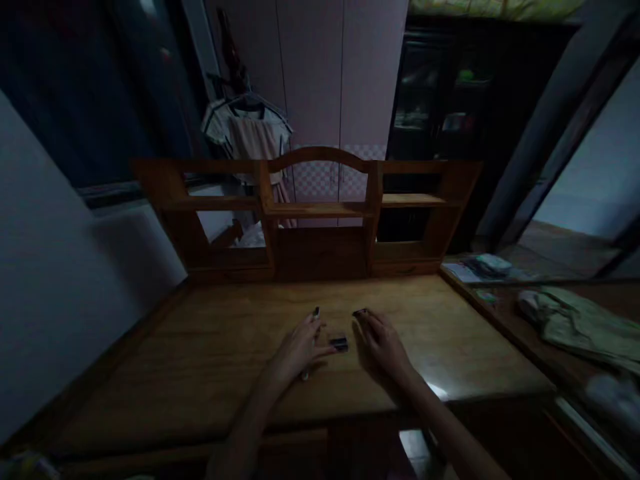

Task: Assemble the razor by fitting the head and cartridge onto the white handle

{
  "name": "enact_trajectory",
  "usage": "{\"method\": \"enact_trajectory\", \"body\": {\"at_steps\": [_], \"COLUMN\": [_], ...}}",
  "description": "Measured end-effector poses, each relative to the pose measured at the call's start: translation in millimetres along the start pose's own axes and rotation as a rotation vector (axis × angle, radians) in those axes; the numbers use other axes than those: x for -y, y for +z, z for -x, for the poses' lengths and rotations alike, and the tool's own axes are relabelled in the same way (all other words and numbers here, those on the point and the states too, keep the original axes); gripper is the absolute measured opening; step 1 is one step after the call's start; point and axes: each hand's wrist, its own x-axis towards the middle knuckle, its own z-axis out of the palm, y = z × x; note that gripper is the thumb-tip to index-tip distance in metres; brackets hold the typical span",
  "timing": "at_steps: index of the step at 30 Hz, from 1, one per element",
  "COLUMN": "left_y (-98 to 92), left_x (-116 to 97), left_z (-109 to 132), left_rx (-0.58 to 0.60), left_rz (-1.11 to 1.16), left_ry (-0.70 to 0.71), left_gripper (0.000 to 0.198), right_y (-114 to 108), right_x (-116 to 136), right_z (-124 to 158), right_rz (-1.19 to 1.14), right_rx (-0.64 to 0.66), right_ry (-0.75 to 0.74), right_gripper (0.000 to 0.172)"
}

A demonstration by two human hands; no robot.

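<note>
Head: dark piece (339,343) between left fingers (325,348), right fingers (364,327).

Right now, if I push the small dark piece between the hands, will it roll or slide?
The small dark piece looks flat and low, so it likely slides rather than rolls. The desk is glossy, so probably little friction. It seems small, likely light.

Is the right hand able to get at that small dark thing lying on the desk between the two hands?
Probably yes. The small dark thing lies on the desk just beside the right hand, with nothing visibly between them. The left hand is close but does not cover it.
</note>
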Motion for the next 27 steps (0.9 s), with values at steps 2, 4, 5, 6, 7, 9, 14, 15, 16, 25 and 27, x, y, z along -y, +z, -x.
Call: {"method": "enact_trajectory", "body": {"at_steps": [2, 4, 5, 6, 7, 9, 14, 15, 16, 25, 27], "left_y": [6.0, 10.9, 12.7, 14.1, 14.8, 14.3, 2.2, -0.5, -2.5, 10.7, 13.7], "left_x": [-5.2, -8.9, -9.7, -9.9, -9.4, -7.0, 1.1, 2.9, 5.0, 38.4, 44.1], "left_z": [-6.3, -13.6, -17.8, -22.4, -27.5, -38.8, -74.5, -82.2, -89.6, -108.7, -105.5], "left_rx": [0.036, 0.062, 0.071, 0.076, 0.078, 0.08, -0.011, -0.072, -0.145, -0.588, -0.592], "left_rz": [-0.054, -0.093, -0.111, -0.121, -0.124, -0.109, 0.055, 0.088, 0.108, 0.164, 0.223], "left_ry": [0.041, 0.069, 0.077, 0.081, 0.082, 0.098, 0.186, 0.188, 0.182, -0.014, -0.072], "left_gripper": [0.047, 0.041, 0.038, 0.037, 0.037, 0.041, 0.045, 0.038, 0.032, 0.026, 0.021], "right_y": [-1.5, -3.4, -4.5, -5.7, -7.1, -10.0, -17.2, -17.9, -18.1, -2.9, 0.6], "right_x": [-0.5, -0.9, -1.1, -1.3, -1.5, -2.1, -7.1, -8.9, -10.9, -25.5, -25.3], "right_z": [0.9, 2.0, 2.5, 2.7, 2.4, 0.3, -11.1, -13.4, -15.6, -66.7, -80.2], "right_rz": [0.003, 0.011, 0.015, 0.021, 0.03, 0.051, 0.129, 0.147, 0.161, 0.126, 0.073], "right_rx": [-0.027, -0.039, -0.039, -0.034, -0.029, -0.016, 0.056, 0.089, 0.13, 0.298, 0.282], "right_ry": [0.041, 0.072, 0.084, 0.09, 0.092, 0.088, 0.164, 0.184, 0.194, 0.142, 0.106], "right_gripper": [0.033, 0.033, 0.032, 0.032, 0.032, 0.03, 0.028, 0.028, 0.026, 0.017, 0.015]}}
